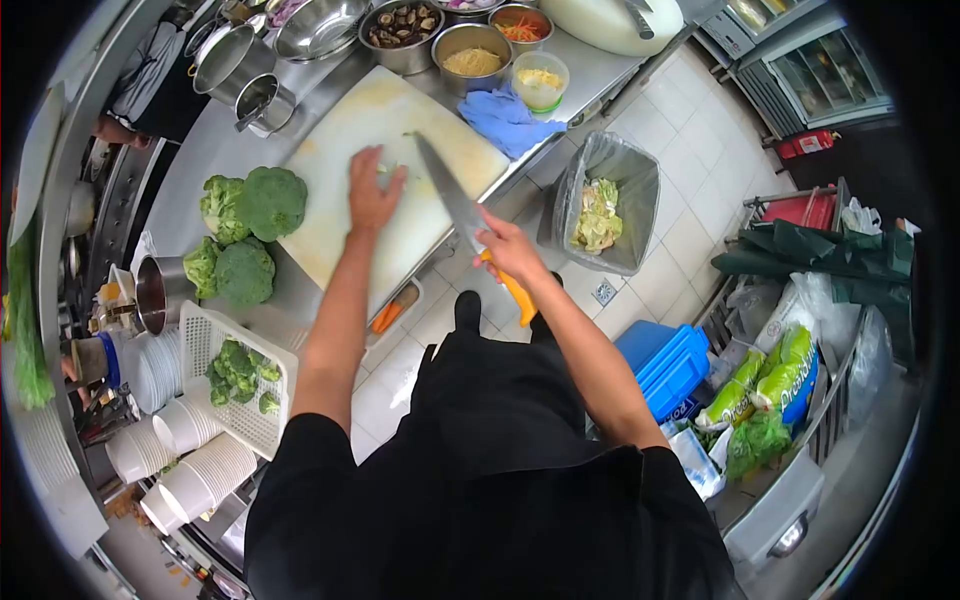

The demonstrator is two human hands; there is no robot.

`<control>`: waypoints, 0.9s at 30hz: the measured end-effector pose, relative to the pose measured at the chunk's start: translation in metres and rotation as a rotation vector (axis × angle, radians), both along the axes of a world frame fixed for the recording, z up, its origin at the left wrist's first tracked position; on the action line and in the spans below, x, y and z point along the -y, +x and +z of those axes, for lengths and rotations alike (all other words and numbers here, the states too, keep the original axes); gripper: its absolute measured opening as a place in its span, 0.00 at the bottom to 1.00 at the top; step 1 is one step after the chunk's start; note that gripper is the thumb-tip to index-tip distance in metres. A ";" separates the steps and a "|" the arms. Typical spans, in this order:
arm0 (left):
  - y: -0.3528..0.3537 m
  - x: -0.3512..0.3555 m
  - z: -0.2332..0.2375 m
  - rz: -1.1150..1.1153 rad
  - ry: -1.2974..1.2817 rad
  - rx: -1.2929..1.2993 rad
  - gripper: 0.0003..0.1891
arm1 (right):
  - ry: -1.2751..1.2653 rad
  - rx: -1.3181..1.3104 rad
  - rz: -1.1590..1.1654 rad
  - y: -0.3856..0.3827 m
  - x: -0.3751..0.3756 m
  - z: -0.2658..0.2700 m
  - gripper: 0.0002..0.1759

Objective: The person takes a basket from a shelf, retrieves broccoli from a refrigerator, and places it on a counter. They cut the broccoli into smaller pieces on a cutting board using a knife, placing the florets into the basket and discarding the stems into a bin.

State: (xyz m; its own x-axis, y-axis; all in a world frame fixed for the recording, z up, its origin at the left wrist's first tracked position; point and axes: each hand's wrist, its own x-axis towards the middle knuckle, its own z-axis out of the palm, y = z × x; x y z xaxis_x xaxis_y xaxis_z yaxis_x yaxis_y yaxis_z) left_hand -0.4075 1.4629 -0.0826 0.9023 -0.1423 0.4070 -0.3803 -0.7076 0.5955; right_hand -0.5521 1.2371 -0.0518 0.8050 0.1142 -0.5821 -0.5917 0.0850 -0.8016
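My right hand (508,247) grips a kitchen knife (452,190) by its yellow handle, the blade slanting over the right part of the white cutting board (330,225). Over the middle of the board is my left hand (374,190), palm down, thumb apart from the fingers and slightly blurred. Small pale green scraps (384,172) lie by its fingertips, and another green bit sits near the knife's tip. Left of the board are broccoli heads (275,204) in a cluster, some beside the board and one overlapping its edge.
A white basket (290,375) holds cut broccoli florets (235,375). Along the back stand metal bowls (470,48), a small tub (540,78) and a blue cloth (508,122). A lined bin (640,215) with leafy trimmings stands right of the counter. Stacked white bowls (205,480) are lower left.
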 end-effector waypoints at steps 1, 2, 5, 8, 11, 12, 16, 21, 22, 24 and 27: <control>-0.011 0.012 0.000 -0.011 -0.039 0.006 0.25 | -0.023 0.010 0.029 0.000 -0.017 0.002 0.31; -0.019 0.022 -0.001 0.004 -0.060 0.004 0.23 | -0.040 0.010 0.025 -0.002 -0.038 0.016 0.30; -0.025 0.032 -0.018 0.084 -0.117 -0.015 0.19 | -0.081 0.056 -0.032 -0.016 -0.083 0.012 0.29; -0.017 0.030 -0.033 0.031 -0.147 0.033 0.19 | -0.139 0.156 -0.094 -0.032 -0.095 -0.003 0.29; -0.044 0.074 0.019 -0.074 -0.251 0.093 0.18 | -0.231 0.293 -0.164 -0.060 -0.075 0.019 0.30; -0.053 0.093 0.041 -0.116 -0.281 0.110 0.18 | -0.255 0.323 -0.198 -0.071 -0.066 0.033 0.30; -0.087 0.190 0.105 -0.358 -0.377 0.209 0.18 | -0.491 0.393 -0.445 -0.137 -0.023 0.073 0.30; -0.077 0.314 0.073 -0.595 0.353 0.017 0.22 | -0.782 0.169 -0.718 -0.293 0.011 0.060 0.28; -0.091 0.330 0.073 -0.570 0.541 -0.034 0.23 | -0.752 0.045 -0.743 -0.328 0.011 0.048 0.28; -0.109 0.348 0.040 -0.717 0.390 0.149 0.23 | -0.687 -0.195 -0.783 -0.396 0.005 0.019 0.28; -0.188 0.352 -0.048 -1.006 0.259 0.035 0.21 | -0.603 -0.418 -0.964 -0.496 -0.026 -0.064 0.31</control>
State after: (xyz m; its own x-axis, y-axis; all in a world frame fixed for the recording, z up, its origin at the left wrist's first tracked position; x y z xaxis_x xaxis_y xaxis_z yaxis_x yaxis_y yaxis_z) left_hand -0.5960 1.1111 -0.1302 0.3070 -0.9095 0.2803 -0.8798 -0.1589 0.4481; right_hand -1.0476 1.2634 -0.1158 0.1473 -0.8078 -0.5708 -0.7144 0.3122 -0.6262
